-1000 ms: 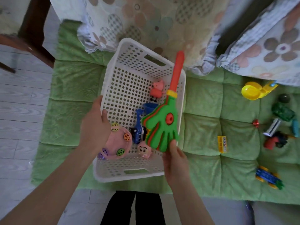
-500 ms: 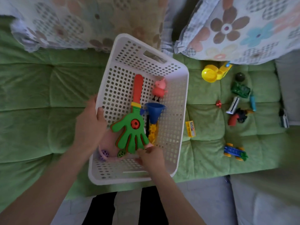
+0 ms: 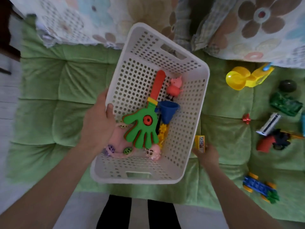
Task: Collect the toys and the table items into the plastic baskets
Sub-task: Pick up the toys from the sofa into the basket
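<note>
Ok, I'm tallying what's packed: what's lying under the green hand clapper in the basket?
Poking out from under the green hand clapper: a pink toy with small balls and yellow gear pieces. Anything directly beneath its palm is covered.

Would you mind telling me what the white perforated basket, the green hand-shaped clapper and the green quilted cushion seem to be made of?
White perforated basket: moulded plastic, matt; regular holes, rounded rim.
Green hand-shaped clapper: probably hard plastic, smooth; flat stacked coloured layers.
Green quilted cushion: plush fabric, perhaps velvet; tufted dimples, soft sheen.
</note>
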A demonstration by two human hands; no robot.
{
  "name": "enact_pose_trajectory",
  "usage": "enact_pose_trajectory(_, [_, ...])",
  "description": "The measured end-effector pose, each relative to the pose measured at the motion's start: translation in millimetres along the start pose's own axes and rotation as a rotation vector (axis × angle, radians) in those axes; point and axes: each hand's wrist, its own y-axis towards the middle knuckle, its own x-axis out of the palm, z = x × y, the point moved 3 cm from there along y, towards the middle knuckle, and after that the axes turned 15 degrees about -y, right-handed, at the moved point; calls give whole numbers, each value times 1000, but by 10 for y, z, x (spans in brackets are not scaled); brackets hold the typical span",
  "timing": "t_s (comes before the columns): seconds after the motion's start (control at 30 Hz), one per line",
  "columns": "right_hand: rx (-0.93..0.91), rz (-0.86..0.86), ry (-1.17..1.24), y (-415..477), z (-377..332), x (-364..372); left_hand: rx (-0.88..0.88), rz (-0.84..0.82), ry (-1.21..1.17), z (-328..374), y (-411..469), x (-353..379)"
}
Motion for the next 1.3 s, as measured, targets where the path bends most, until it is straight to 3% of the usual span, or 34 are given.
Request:
enact_pose_trajectory(0.1, [11,21,16,75,-56,21,-15,12,25,-24,1,8])
enact_pose_trajectory(0.3, [-12,278,472,-528,-367,-488,-66,7,20,-6,-5,2])
enact_pose_trajectory(0.37, [-124,253,426,-812,-530,-581,-73,-8,-16,54,-29,6])
enact_pose_trajectory(0.47, [-267,39,240,-1065,-741,-409,-55,-14,-56,147,-61,6])
enact_pose_trajectory(0.6, [-238,37,166,-1045,-850,-410,-67,-15,-128,297,-22,19])
enact_pose_trajectory(0.83, [-66,327,731,-417,-701,-1275,-74,-10,-169,450,75,329])
enact_pose_trajectory(0.97, [122,162,916,414,-666,-1642,-57,-17,-163,542,92,574])
enact_pose_trajectory(1.1, [186,-74,754,991,-726,-1770,-75,4,-119,602,39,830])
enact_pose_trajectory(1.2, [185,-167,736,1273,-859,-1816,-92,62,-86,627,9,934])
enact_pose_trajectory(1.3, [194,-154,919,1452,-986,-1795,-90,88,-94,630,17,988])
